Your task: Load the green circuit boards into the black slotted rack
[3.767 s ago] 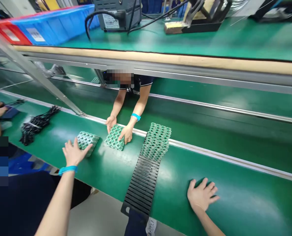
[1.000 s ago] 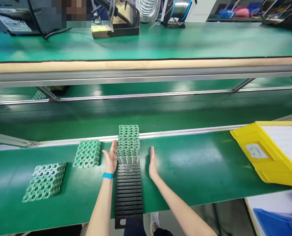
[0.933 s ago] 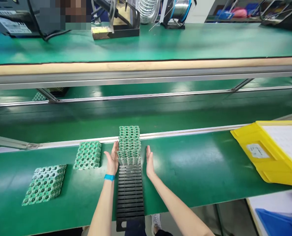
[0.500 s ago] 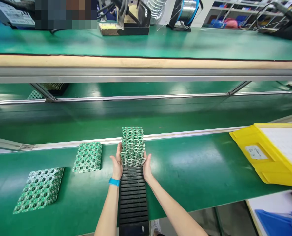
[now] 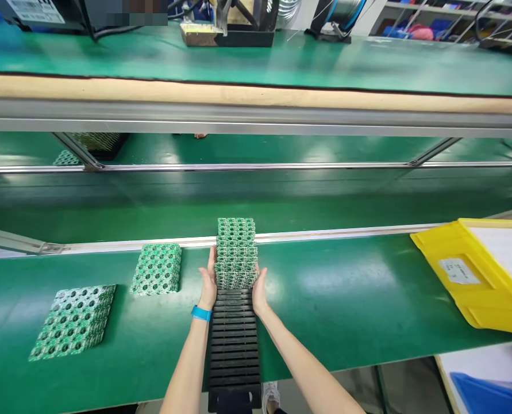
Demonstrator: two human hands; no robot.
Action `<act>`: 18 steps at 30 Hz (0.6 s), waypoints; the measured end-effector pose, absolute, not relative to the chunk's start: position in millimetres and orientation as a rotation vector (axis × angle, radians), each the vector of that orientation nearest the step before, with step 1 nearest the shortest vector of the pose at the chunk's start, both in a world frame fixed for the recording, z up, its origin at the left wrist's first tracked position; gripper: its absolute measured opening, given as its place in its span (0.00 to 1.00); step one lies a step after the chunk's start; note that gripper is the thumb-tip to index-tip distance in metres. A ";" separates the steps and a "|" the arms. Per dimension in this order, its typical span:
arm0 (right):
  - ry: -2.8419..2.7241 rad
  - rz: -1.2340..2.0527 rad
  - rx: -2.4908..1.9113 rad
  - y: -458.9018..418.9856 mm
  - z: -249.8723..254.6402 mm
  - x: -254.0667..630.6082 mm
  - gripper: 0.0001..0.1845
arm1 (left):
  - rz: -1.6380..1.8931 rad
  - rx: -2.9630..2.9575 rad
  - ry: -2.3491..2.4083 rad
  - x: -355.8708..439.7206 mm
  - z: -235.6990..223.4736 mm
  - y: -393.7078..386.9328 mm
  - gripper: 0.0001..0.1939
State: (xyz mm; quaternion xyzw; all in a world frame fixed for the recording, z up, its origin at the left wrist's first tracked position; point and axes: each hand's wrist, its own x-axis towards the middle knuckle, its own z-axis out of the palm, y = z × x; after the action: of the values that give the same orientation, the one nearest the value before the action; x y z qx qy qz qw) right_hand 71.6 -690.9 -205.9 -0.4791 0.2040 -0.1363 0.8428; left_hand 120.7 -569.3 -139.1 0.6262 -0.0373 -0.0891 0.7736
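A black slotted rack [image 5: 234, 339] runs from the bench's front edge toward the back. Green circuit boards [image 5: 237, 253] stand in a stepped row at its far end. My left hand [image 5: 208, 284] presses along the left side of these boards, thumb raised and a blue band on the wrist. Against their right side lies my right hand [image 5: 260, 292], its thumb also up. The boards are gripped between both palms; my fingertips are partly hidden behind them. To the left rest a small stack of circuit boards [image 5: 156, 270] and a larger, leaning stack of circuit boards [image 5: 74, 322].
A yellow bin [image 5: 449, 273] with a white label sits on the green bench [image 5: 324, 310] at right. A metal-edged shelf [image 5: 256, 118] crosses above, carrying a soldering stand [image 5: 247, 37] and a wire spool [image 5: 339, 17]. Blue material [image 5: 492, 394] lies lower right.
The camera view has shifted slightly, so the shelf appears higher. Both hands remain on the sides of the circuit boards, with little movement relative to the rack.
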 end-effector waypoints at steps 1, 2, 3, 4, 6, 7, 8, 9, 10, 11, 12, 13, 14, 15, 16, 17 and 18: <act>0.422 -0.291 -1.033 -691.7 -208.1 71.9 0.56 | -0.157 1.372 -0.070 121.3 -137.3 -566.3 0.56; 0.408 -0.290 -1.046 -693.5 -209.9 71.9 0.56 | -0.106 1.391 -0.050 122.5 -134.2 -561.5 0.56; 0.396 -0.292 -1.059 -696.4 -211.3 71.5 0.55 | -0.034 1.427 -0.020 124.3 -129.7 -554.5 0.54; 0.393 -0.305 -1.083 -701.1 -212.0 70.8 0.55 | 0.065 1.503 0.016 126.8 -124.0 -545.2 0.51; 0.434 -0.372 -1.191 -716.5 -212.1 68.7 0.55 | 0.316 1.743 0.105 133.9 -110.0 -521.4 0.44; 0.486 -0.423 -1.293 -727.7 -211.7 67.7 0.54 | 0.446 1.894 0.149 138.4 -102.5 -508.0 0.42; 0.547 -0.466 -1.403 -741.2 -211.0 67.0 0.53 | 0.556 2.054 0.189 143.2 -95.3 -494.9 0.41; 0.614 -0.501 -1.527 -756.7 -210.4 66.8 0.54 | 0.631 2.214 0.227 148.1 -88.7 -482.8 0.43; 0.651 -0.526 -1.586 -773.6 -210.0 67.1 0.54 | 0.661 2.367 0.265 152.9 -82.9 -472.5 0.46; 0.679 -0.552 -1.641 -791.2 -209.9 68.1 0.55 | 0.646 2.504 0.306 157.4 -78.2 -464.5 0.49; 0.721 -0.573 -1.792 -808.8 -210.1 69.5 0.55 | 0.593 2.620 0.349 161.3 -74.3 -458.8 0.52; 0.769 -0.594 -1.938 -825.6 -210.7 71.3 0.54 | 0.519 2.711 0.394 164.6 -71.1 -455.6 0.54; 0.825 -0.604 -2.062 -840.6 -211.7 72.9 0.52 | 0.438 2.776 0.434 167.2 -68.5 -454.2 0.56; 0.881 -0.602 -2.160 -853.3 -213.0 74.0 0.50 | 0.361 2.821 0.466 169.3 -66.1 -454.3 0.57; 0.929 -0.585 -2.235 -863.4 -214.5 74.5 0.47 | 0.295 2.852 0.490 170.8 -63.9 -455.4 0.57; 0.958 -0.554 -2.302 -870.6 -216.1 74.0 0.45 | 0.242 2.874 0.509 172.0 -61.8 -456.8 0.57; 0.965 -0.518 -2.366 -875.0 -217.6 72.7 0.43 | 0.202 2.892 0.523 173.0 -59.8 -458.3 0.57</act>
State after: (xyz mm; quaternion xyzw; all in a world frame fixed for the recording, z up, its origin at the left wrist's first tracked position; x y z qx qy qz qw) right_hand 72.7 -875.0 -217.6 -0.8752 0.3572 -0.1916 0.2641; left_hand 173.0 -458.3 -59.8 0.9770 0.1767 0.0684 0.0977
